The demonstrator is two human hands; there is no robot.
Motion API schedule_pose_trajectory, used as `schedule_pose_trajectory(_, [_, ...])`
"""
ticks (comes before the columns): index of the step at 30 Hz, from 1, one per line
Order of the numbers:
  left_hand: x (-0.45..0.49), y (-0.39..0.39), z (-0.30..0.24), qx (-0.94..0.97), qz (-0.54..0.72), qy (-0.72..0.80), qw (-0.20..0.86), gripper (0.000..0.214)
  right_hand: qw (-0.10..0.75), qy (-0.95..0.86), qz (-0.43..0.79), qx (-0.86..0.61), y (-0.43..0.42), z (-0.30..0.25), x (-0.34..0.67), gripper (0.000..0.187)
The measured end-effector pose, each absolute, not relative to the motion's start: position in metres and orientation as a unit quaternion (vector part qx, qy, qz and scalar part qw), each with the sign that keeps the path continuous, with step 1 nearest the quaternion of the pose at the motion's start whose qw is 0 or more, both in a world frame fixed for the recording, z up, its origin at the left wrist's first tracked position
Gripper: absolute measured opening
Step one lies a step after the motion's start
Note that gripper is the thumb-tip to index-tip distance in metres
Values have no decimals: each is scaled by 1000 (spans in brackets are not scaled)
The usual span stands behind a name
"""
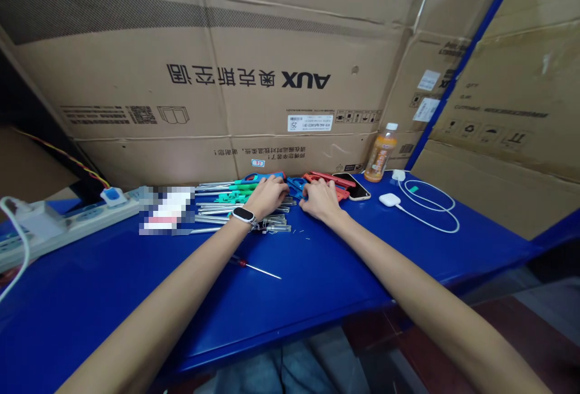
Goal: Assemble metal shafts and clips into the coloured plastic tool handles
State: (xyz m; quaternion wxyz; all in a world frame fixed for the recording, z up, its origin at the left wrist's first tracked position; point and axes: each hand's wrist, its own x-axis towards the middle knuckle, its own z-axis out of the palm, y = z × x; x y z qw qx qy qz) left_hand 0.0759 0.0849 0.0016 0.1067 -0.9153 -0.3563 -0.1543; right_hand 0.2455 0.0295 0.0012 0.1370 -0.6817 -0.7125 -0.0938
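Note:
My left hand (268, 196), with a watch (244, 215) on its wrist, reaches over the right end of a pile of tools. Its fingers are curled down, and what they hold, if anything, is hidden. Close to its right, my right hand (321, 199) is closed, fingers bent beside blue plastic pieces (296, 186) lying between the hands. Red-handled tools (333, 179) lie just behind my right hand. Under and left of my left hand are green plastic pieces (233, 197) and several slim metal-shafted tools with clear ends (211, 220). A screwdriver (260, 270) lies apart, nearer the front.
On the blue table (317, 297) stand an orange drink bottle (381, 153), a phone (357, 187) and a white charger with cable (388, 200). A power strip (86, 217) lies at left. A cardboard wall (254, 31) rises behind; a small label (258, 163) is stuck low on it.

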Motion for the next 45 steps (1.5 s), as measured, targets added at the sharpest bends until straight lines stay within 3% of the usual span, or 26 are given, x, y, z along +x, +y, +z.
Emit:
schedule_pose_trajectory(3, [83, 88, 6, -919, -141, -349, 113, 26, 188, -689, -97, -693, 24, 3, 251, 33])
schedule_pose_trajectory(6, [95, 97, 12, -929, -114, -335, 108, 20, 167, -684, -102, -703, 22, 5, 257, 40])
schedule_pose_trajectory(10, [111, 109, 19, -941, -67, -319, 89, 11, 133, -688, -80, -708, 25, 4, 264, 33])
schedule_pose_trajectory(18, [118, 102, 18, -951, -53, -281, 114, 15, 165, -675, -65, -716, 23, -3, 267, 22])
schedule_pose_trajectory(24, [100, 77, 36, -953, -119, -226, 161, 15, 294, -665, 58, -685, 10, 0, 271, 12])
schedule_pose_trajectory(28, [64, 44, 44, -943, -178, -209, 189, 16, 429, -683, 215, -550, -7, -2, 260, 19])
schedule_pose_trajectory(30, [40, 24, 41, -938, -199, -218, 181, 16, 454, -701, 265, -482, -16, -2, 246, 23])
schedule_pose_trajectory(37, [-47, -18, 14, -924, -226, -277, 134, 8, 395, -744, 272, -465, -17, -2, 194, 21])
schedule_pose_trajectory(45, [-64, -12, -4, -929, -177, -324, -35, 9, 401, -724, 237, -508, 11, -8, 184, 22])
